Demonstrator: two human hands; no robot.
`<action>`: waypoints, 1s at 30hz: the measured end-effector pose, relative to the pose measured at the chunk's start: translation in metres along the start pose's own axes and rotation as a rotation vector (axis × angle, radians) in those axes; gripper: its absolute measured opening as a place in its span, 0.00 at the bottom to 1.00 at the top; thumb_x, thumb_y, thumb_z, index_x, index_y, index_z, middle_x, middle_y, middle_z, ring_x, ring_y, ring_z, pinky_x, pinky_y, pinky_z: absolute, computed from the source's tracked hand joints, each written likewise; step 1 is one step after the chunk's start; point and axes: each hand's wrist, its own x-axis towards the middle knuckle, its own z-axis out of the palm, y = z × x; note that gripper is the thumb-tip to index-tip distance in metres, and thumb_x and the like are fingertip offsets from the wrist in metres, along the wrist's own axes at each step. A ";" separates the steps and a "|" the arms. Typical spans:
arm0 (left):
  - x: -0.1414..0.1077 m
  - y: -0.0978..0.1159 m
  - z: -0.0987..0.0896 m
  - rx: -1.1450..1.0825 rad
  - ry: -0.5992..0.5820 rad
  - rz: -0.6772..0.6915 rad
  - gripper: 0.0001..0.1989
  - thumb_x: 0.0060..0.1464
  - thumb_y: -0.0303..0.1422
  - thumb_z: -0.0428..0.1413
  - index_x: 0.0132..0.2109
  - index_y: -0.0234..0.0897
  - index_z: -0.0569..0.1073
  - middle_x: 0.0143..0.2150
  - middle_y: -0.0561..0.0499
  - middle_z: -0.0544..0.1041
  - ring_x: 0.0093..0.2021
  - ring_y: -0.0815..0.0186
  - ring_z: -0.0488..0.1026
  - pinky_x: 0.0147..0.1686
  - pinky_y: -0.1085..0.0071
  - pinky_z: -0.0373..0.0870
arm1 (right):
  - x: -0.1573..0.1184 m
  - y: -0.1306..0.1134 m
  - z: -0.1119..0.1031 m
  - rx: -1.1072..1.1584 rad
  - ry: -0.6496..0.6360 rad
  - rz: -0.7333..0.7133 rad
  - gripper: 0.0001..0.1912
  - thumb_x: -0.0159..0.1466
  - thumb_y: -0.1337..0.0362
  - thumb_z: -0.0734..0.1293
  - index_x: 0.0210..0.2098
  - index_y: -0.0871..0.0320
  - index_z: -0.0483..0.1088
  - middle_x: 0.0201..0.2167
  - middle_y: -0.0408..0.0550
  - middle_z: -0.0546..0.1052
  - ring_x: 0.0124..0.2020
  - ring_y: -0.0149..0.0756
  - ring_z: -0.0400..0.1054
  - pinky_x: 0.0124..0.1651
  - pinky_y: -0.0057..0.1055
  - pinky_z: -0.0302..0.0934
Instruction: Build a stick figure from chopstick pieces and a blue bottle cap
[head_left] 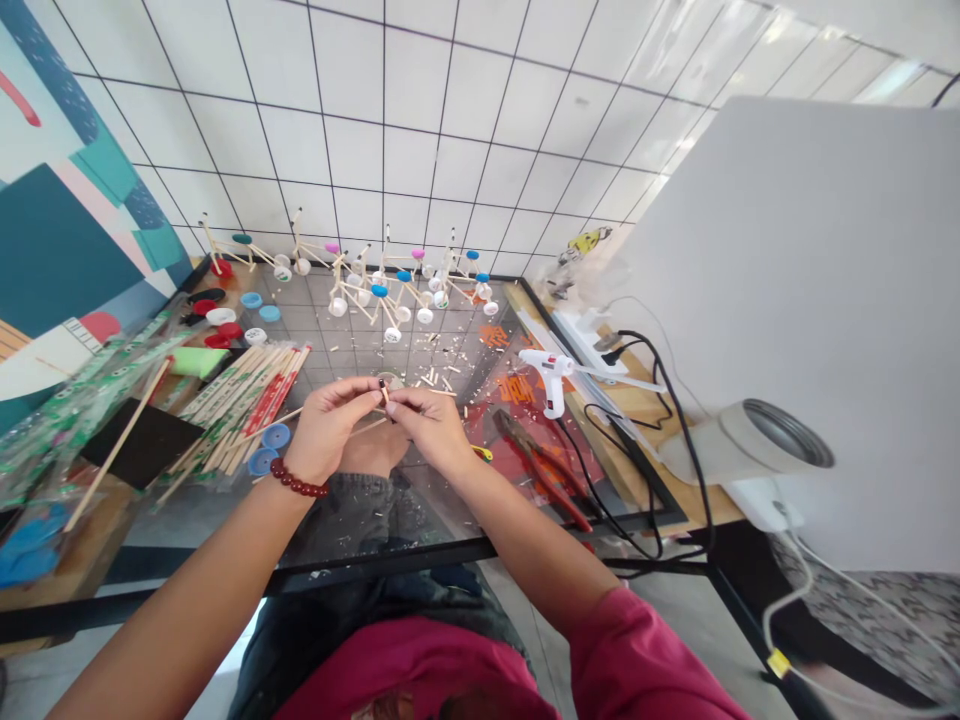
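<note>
Over the middle of the glass tabletop, the fingertips of my left hand (334,425) and my right hand (431,425) meet, both pinching one small piece. It looks like a short wooden stick piece with a dark end (384,391); most of it is hidden by the fingers. My left wrist carries a bracelet of dark red beads (298,480). A thin wooden stick (369,425) lies just below the hands. Two blue bottle caps (264,461) rest on the table beside my left hand.
Several stick models with cap wheels (403,290) stand along the tiled wall. Stick scraps (435,378) litter the glass. Left are bundled chopsticks (240,405) and loose caps (221,316). Right are a white hot glue gun (551,378), red-handled pliers (544,465), black cables (682,440) and a power strip (592,340).
</note>
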 end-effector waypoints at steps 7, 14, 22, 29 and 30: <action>-0.001 0.000 -0.001 0.023 -0.010 0.018 0.15 0.34 0.40 0.80 0.30 0.41 0.88 0.34 0.49 0.88 0.38 0.59 0.82 0.48 0.63 0.81 | -0.001 -0.002 0.000 -0.021 -0.013 0.041 0.10 0.64 0.57 0.71 0.29 0.54 0.80 0.27 0.41 0.79 0.35 0.39 0.71 0.43 0.33 0.65; 0.004 -0.006 -0.004 -0.015 -0.010 0.013 0.20 0.35 0.48 0.81 0.30 0.40 0.88 0.32 0.48 0.87 0.37 0.61 0.81 0.45 0.64 0.79 | -0.001 -0.004 0.000 -0.023 -0.033 0.055 0.09 0.64 0.61 0.71 0.27 0.53 0.78 0.26 0.40 0.77 0.35 0.38 0.70 0.45 0.33 0.64; 0.004 -0.004 -0.005 -0.131 -0.109 -0.082 0.24 0.30 0.49 0.84 0.32 0.39 0.89 0.30 0.48 0.86 0.32 0.65 0.78 0.37 0.67 0.79 | 0.000 -0.005 -0.001 0.188 -0.153 0.110 0.15 0.62 0.50 0.75 0.29 0.54 0.79 0.27 0.42 0.76 0.35 0.37 0.70 0.48 0.36 0.65; 0.003 -0.005 -0.006 -0.292 -0.178 -0.142 0.17 0.35 0.38 0.84 0.30 0.38 0.87 0.39 0.44 0.87 0.31 0.67 0.75 0.31 0.69 0.77 | -0.001 -0.012 0.003 0.350 -0.201 0.177 0.20 0.56 0.44 0.81 0.28 0.55 0.82 0.27 0.43 0.79 0.33 0.35 0.70 0.44 0.34 0.66; 0.003 -0.006 -0.006 -0.299 -0.170 -0.144 0.16 0.36 0.37 0.83 0.30 0.38 0.87 0.40 0.44 0.87 0.32 0.67 0.76 0.31 0.69 0.77 | -0.002 -0.013 0.004 0.345 -0.191 0.171 0.20 0.56 0.44 0.81 0.28 0.54 0.81 0.27 0.42 0.79 0.33 0.35 0.70 0.44 0.34 0.67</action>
